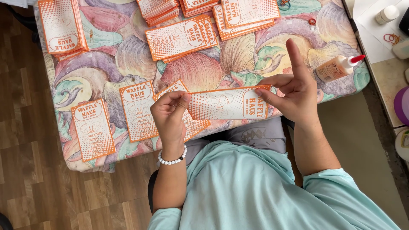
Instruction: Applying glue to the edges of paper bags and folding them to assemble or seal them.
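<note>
Holding an orange-and-white paper bag above the table edge, the left hand pinches one end and the right hand the other, index finger raised; a glue bottle lies nearby.

My left hand covers one end of the bag, and my right hand hides its far corner. Behind the bag, a flat one on the worktop shows only in part. At the top edge the stacks are cut off. At the right edge a purple thing, a white bottle and a pale object are cropped. The bottle label is too small to read.
</note>
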